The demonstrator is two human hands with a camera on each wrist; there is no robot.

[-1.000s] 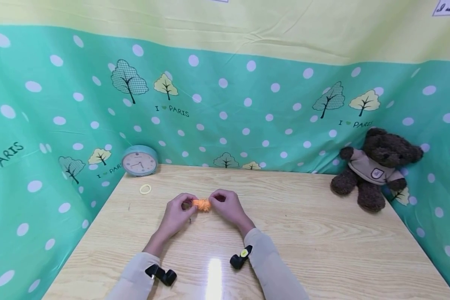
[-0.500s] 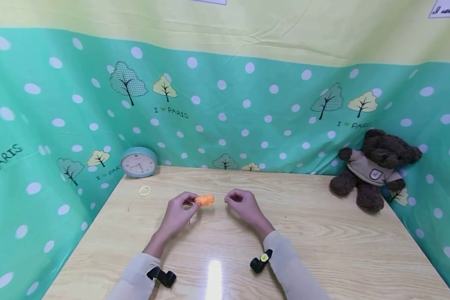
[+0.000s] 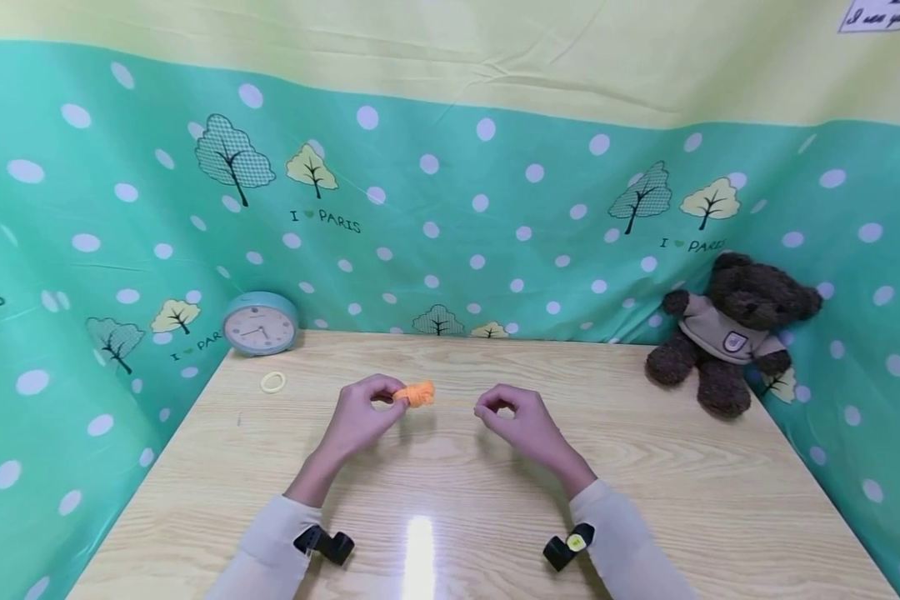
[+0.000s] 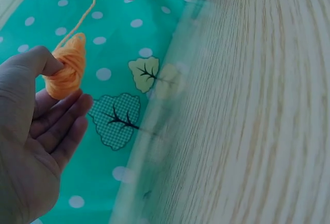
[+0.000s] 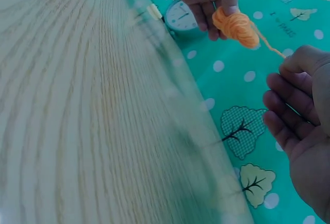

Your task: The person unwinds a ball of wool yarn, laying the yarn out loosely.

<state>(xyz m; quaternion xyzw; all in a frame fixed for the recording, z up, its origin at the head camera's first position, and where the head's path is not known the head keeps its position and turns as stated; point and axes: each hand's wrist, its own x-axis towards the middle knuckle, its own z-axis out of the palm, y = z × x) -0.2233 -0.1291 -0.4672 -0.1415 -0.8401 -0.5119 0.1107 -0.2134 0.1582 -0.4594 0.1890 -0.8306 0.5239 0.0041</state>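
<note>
A small bundle of orange yarn point(image 3: 418, 393) is pinched at one end between the thumb and fingers of my left hand point(image 3: 363, 414), above the table. In the left wrist view the wound yarn point(image 4: 68, 68) sits between thumb and fingertips. A single strand point(image 5: 270, 45) runs from the bundle to my right hand point(image 3: 521, 423). The thumb and index finger of that right hand point(image 5: 301, 92) pinch the strand's end, with the other fingers loosely bent. The two hands are apart, the strand stretched between them.
A pale yellow ring point(image 3: 273, 382) lies on the wooden table point(image 3: 457, 517) at the left. Behind it stands a round teal clock point(image 3: 261, 323). A dark brown teddy bear point(image 3: 731, 329) sits at the back right. A green dotted cloth point(image 3: 450, 225) hangs around the table.
My right hand has moved right, away from the left hand, drawing a strand out from the yarn bundle. The left hand still holds the bundle. The head view has shifted slightly.
</note>
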